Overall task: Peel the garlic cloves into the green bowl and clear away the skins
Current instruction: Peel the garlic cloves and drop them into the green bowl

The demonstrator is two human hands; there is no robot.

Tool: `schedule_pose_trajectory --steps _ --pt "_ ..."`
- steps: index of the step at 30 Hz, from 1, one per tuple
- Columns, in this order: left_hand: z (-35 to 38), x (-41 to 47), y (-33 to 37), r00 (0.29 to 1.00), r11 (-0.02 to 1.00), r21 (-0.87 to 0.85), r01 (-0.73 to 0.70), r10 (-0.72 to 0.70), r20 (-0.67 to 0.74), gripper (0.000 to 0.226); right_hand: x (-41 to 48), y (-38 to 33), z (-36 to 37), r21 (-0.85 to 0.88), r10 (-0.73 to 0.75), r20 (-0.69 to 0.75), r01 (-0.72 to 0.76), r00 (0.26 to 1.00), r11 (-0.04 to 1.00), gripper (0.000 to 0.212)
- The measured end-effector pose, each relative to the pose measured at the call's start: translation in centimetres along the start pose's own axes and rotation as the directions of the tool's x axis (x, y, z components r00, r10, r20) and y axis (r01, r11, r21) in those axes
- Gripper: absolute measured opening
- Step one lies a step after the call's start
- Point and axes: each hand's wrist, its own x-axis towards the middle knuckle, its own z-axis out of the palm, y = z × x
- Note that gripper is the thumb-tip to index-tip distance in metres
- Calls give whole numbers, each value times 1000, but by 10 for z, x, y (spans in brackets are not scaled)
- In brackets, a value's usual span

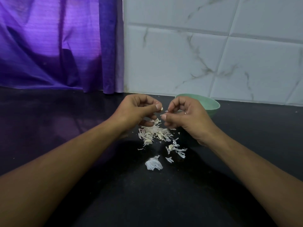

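My left hand (136,112) hovers over the black counter with its fingers curled, pinching a small garlic clove (161,108) between thumb and fingertips. My right hand (183,117) sits close beside it, thumb and fingers pinching a thin scrap of skin (166,111) at the clove's end. A pile of white garlic skins (154,133) lies on the counter right under both hands, with looser pieces (176,149) and one large papery skin (153,164) nearer to me. The green bowl (211,104) stands behind my right hand, partly hidden by it; its contents do not show.
The black counter (65,120) runs to a white marble-tiled wall (213,54) at the back right. A purple curtain (57,46) hangs at the back left down to the counter.
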Motion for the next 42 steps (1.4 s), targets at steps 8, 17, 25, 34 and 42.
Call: schedule_pose_trajectory --steps 8,17,25,34,42 --pt "6 -2 -2 985 972 -168 165 -153 82 9 -2 2 5 26 -146 -66 148 987 989 12" --pt "4 -1 -2 992 975 -185 124 -120 36 15 -4 7 9 238 18 -73 0 997 971 13" --pt "6 -3 -3 998 997 -34 69 -69 1 17 -1 9 4 12 -46 -86 47 995 999 10" --pt "1 0 -1 999 971 235 -37 45 -29 14 0 11 4 -148 -155 -88 141 984 979 10" --pt "2 0 -1 998 962 268 -53 60 -18 11 2 12 4 -122 -144 -92 133 985 984 8"
